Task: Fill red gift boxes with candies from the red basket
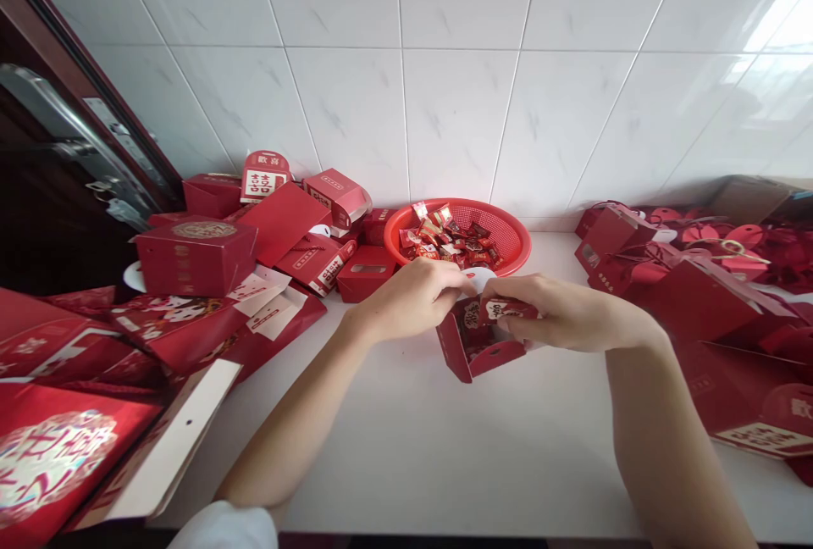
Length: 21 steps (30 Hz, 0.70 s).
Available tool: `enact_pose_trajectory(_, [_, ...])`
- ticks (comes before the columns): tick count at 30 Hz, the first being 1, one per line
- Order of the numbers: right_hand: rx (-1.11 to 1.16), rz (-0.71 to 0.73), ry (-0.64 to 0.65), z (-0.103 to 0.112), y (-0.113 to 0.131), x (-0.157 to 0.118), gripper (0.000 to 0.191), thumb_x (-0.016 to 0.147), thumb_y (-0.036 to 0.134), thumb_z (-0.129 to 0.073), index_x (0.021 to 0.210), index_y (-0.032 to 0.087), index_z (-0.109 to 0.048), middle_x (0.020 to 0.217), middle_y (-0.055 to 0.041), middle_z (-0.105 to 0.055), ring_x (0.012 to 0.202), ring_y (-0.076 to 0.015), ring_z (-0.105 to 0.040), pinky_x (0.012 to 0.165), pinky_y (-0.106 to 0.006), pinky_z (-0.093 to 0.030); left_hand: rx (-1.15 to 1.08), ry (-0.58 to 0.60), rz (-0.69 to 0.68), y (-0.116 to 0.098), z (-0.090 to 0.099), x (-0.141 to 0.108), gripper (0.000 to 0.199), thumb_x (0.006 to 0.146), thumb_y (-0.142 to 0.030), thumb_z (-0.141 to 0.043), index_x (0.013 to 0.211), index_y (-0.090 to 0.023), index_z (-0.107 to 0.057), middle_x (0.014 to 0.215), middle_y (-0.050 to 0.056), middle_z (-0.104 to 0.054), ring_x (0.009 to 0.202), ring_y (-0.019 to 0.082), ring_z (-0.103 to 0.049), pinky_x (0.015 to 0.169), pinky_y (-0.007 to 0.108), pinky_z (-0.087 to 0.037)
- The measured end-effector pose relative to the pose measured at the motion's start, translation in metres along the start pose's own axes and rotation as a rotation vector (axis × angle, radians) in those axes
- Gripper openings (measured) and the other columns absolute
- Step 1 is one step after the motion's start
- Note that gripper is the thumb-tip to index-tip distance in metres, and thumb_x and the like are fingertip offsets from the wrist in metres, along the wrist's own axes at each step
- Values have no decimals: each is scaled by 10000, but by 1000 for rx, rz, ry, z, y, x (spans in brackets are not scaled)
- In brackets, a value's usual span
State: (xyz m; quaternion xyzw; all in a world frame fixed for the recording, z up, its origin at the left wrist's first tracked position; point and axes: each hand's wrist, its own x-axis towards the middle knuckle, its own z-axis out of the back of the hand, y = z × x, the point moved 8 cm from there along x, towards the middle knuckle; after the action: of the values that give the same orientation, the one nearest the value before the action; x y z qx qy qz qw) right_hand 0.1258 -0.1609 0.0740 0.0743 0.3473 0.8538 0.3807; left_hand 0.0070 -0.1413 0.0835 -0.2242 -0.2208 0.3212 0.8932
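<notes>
Just in front of the candy basket, a small red gift box [458, 344] is held tilted above the white table, its open side facing me. My left hand [416, 299] has its fingers closed on the box's upper left edge. The fingers of my right hand [551, 310] are bent round the right side of the box, at a flap with pale lettering. Parts of the box are hidden behind both hands. Wrapped candies [448, 237] lie in the red plastic basket [519, 237] right behind my hands.
Many red boxes and bags [196, 257] are piled on the left, some at the table's front edge. Another heap of red boxes [705, 299] stands on the right. A white tiled wall [457, 108] rises behind the table [445, 447]. A door handle [69, 134] shows at the upper left.
</notes>
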Motion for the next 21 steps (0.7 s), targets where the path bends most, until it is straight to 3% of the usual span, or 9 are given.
enact_pose_trajectory(3, [-9, 94, -21, 3, 6, 2, 193, 914, 330, -557, 970, 189, -676, 846, -37, -681, 717, -157, -611, 621, -263, -461, -43, 42, 28, -1, -8, 1, 151, 888, -257, -629, 969, -211, -748, 886, 20, -692, 802, 168, -636, 730, 273, -491])
enact_pose_trajectory(6, [16, 79, 35, -2, 4, 5, 240, 923, 351, -572, 1050, 198, -707, 897, -39, -707, 753, -161, -625, 642, -264, -467, -54, 127, 60, -1, -17, 2, 196, 765, -291, -755, 935, -198, -723, 900, 21, -666, 800, 183, -625, 715, 282, -491])
enact_pose_trajectory(12, [-99, 10, 17, -6, -11, 13, 240, 948, 281, -521, 1076, 222, -715, 908, -37, -705, 750, -161, -627, 626, -259, -451, -26, 223, 99, 6, -25, 3, 347, 701, -235, -762, 1043, -207, -705, 1026, 45, -668, 951, 244, -638, 829, 324, -500])
enact_pose_trajectory(17, [-64, -181, 141, -19, -29, 16, 167, 844, 216, -635, 1005, 221, -676, 872, -23, -680, 650, -152, -627, 537, -246, -431, -22, 259, 106, 12, -22, 1, 454, 697, -239, -746, 1149, -234, -706, 1054, 37, -665, 962, 232, -636, 818, 302, -495])
enact_pose_trajectory(21, [-97, -207, 128, -24, -26, 25, 140, 826, 221, -675, 965, 216, -667, 956, -46, -671, 724, -168, -635, 549, -247, -437, -21, 305, 107, 20, -23, 1, 496, 690, -227, -750, 1183, -243, -703, 1075, 28, -674, 949, 219, -631, 801, 285, -487])
